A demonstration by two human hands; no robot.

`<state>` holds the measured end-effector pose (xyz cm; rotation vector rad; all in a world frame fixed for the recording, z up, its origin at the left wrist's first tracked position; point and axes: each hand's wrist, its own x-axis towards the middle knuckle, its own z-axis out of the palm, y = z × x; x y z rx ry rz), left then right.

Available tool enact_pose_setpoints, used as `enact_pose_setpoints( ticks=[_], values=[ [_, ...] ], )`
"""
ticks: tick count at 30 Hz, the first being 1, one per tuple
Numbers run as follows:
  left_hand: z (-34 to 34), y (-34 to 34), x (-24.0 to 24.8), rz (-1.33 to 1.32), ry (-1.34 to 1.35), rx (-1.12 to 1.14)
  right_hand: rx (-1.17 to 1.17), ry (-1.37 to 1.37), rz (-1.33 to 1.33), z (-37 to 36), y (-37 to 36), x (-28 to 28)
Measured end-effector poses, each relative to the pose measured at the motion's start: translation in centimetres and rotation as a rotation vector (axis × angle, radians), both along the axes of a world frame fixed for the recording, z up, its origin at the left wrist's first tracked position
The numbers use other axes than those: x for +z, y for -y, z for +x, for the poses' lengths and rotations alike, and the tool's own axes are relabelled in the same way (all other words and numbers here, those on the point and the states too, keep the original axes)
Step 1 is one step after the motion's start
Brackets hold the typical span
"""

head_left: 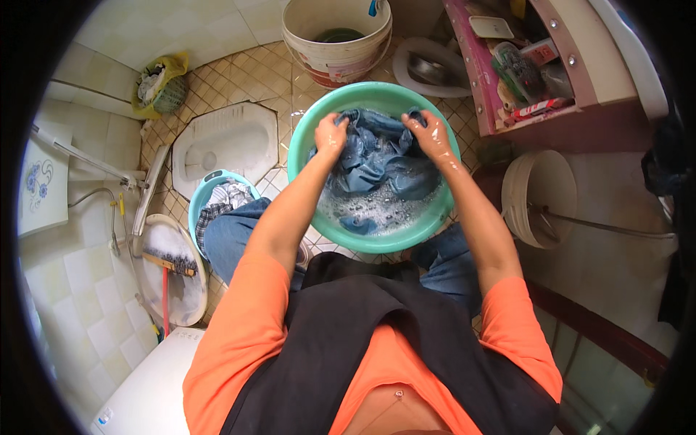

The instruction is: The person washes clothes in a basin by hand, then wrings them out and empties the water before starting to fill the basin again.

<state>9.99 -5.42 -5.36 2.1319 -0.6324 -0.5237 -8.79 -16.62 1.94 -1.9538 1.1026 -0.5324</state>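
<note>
A round green basin [299, 156] stands in front of me, holding foamy water and a wet blue denim garment [368, 172]. At the garment's far left edge, my left hand [332, 136] grips the cloth with bent fingers. My right hand [433, 136], wet with suds, pinches its far right edge near the basin's rim. Between the two hands the denim lies bunched, partly raised above the soapy water. White suds [388, 209] gather at the near side, where another bit of blue cloth [359, 225] shows. Which part of the garment each hand holds is unclear.
A white bucket [337, 51] stands beyond the basin. On the left are a squat toilet [257, 141], a small blue tub [194, 210] of clothes and a brush [168, 264] over a sudsy basin. A cream bucket [516, 196] and an open cabinet [475, 80] are on the right.
</note>
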Motion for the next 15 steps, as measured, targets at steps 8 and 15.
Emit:
enact_pose_setpoints(
  ticks=[8, 15],
  values=[
    [-4.2, 0.7, 15.5, -0.658, -0.371, -0.331, 0.189, 0.279, -0.186, -0.1, -3.4, 8.3],
    [-4.1, -1.4, 24.2, -0.897, -0.234, -0.622, 0.18, 0.496, -0.234, 1.1, -3.8, 15.2]
  ],
)
